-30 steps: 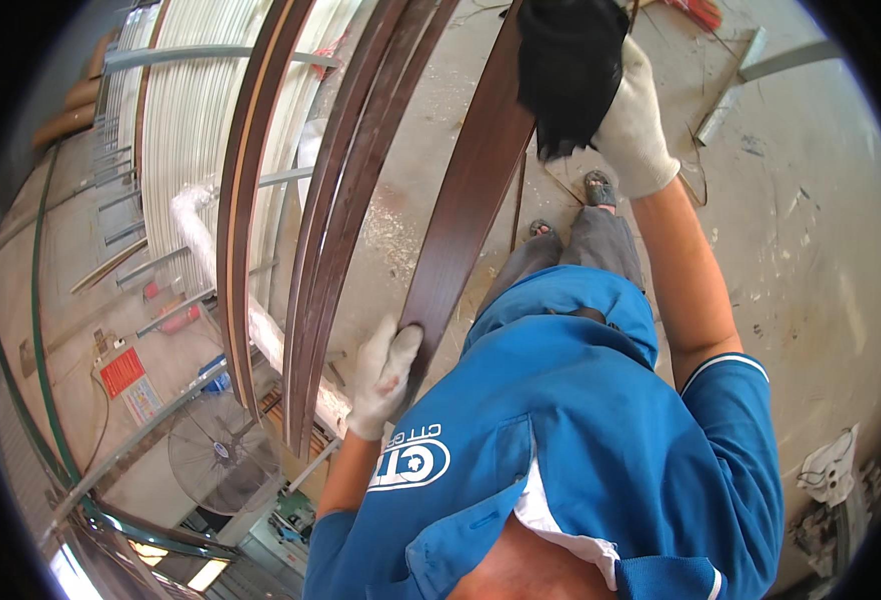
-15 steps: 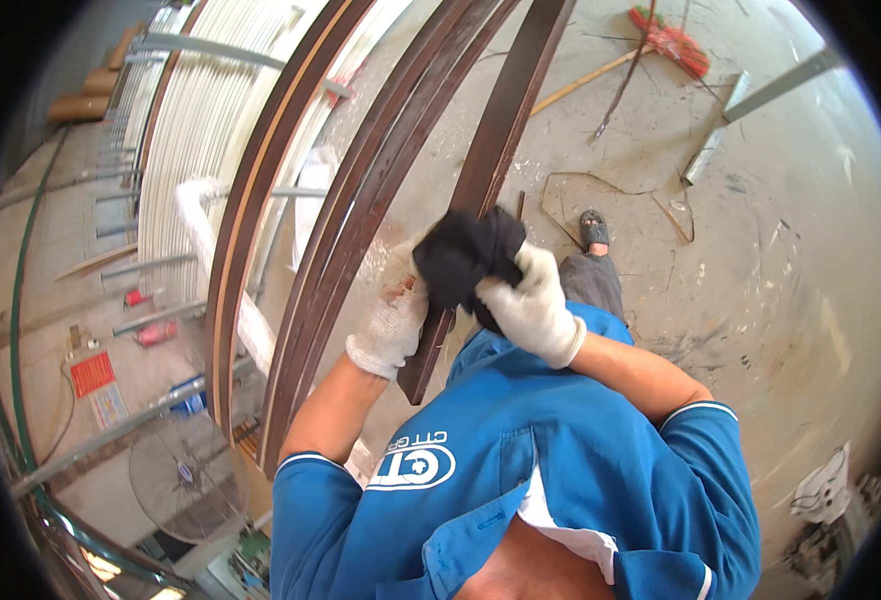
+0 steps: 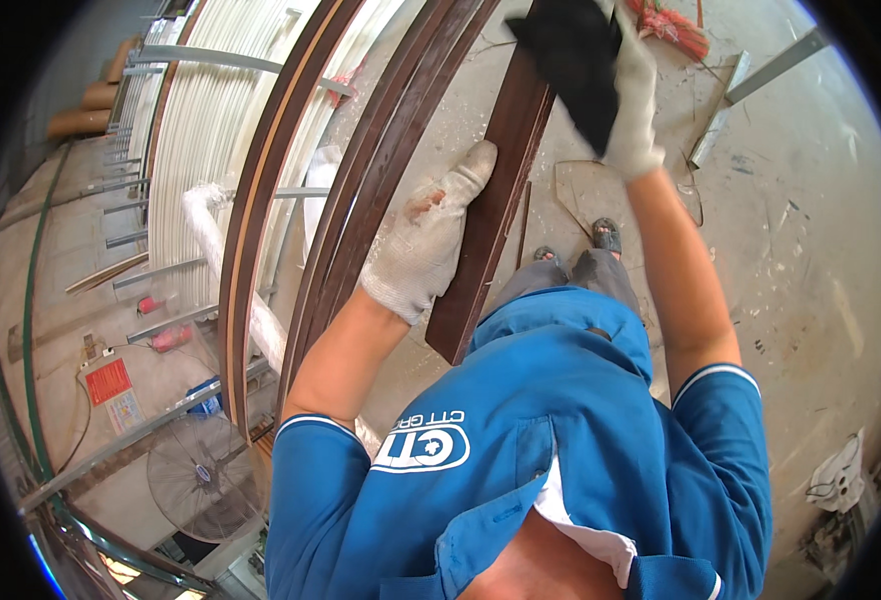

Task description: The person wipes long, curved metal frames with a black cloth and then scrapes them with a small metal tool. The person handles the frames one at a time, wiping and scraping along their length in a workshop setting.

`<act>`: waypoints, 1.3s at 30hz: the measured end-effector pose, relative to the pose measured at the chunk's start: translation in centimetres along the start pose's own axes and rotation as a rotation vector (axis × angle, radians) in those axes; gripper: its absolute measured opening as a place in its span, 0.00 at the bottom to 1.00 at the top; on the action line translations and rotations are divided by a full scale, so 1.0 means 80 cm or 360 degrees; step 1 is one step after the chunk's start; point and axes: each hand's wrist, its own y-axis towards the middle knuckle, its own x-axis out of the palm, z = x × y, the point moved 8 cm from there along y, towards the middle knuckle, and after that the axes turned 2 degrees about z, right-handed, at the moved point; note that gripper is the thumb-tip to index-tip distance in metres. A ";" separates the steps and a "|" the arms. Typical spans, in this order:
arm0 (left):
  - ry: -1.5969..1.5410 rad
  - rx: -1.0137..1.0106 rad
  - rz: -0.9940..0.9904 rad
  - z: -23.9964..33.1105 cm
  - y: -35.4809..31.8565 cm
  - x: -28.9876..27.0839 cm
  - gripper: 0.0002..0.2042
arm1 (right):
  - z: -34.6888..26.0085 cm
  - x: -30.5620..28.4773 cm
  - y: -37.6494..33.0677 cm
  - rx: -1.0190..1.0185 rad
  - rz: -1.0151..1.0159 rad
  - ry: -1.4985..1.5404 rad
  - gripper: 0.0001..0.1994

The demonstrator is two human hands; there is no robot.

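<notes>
A long dark brown board slants away from me, its cut near end close to my waist. My left hand, in a stained off-white knit glove, grips it near that end. The thumb lies along the board's upper face, and the fingers are hidden beneath. Farther out, my gloved right hand is stretched forward, closed on a black cloth. The cloth hangs loosely over the far part of the board and covers it there; whether it touches the board I cannot tell.
More long brown profiles lie left of the board, on a metal rack with stacked white strips. A standing fan is at lower left. On the floor are a red broom and a metal bar.
My right hand has moved far forward with the black cloth, away from my left hand. The left hand has let go of the cloth and now grips the board.
</notes>
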 end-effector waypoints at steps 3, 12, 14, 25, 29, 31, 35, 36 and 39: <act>-0.0179 0.0088 -0.0069 0.010 0.016 0.020 0.17 | -0.059 0.023 -0.103 -0.0394 -0.0174 -0.0712 0.22; -0.0142 0.0000 0.0017 0.031 0.014 0.025 0.17 | -0.011 -0.076 -0.166 0.0694 -0.0153 -0.0441 0.11; -0.0001 0.0195 0.0086 0.039 0.016 0.028 0.18 | -0.014 -0.087 -0.157 0.0591 -0.0031 -0.0464 0.13; 0.0039 -0.0087 -0.0284 0.042 -0.002 0.082 0.22 | -0.051 -0.020 -0.119 0.0368 -0.0078 -0.0597 0.20; 0.0164 0.0067 -0.0281 0.051 -0.004 0.075 0.21 | -0.052 -0.033 -0.138 0.0687 -0.0180 0.0020 0.20; 0.0160 0.0061 -0.0313 0.049 -0.005 0.076 0.21 | -0.048 -0.043 -0.146 0.0823 -0.0187 0.0172 0.19; 0.0074 0.0023 -0.0256 0.034 -0.003 0.077 0.20 | -0.040 -0.052 -0.152 0.0741 -0.0110 0.0118 0.18; 0.0055 0.0043 -0.0211 0.032 -0.002 0.075 0.20 | -0.038 -0.052 -0.153 0.0692 -0.0075 0.0045 0.18; 0.0114 0.0146 -0.0182 0.027 0.003 0.069 0.20 | -0.017 -0.042 -0.166 0.0873 -0.0051 0.0155 0.15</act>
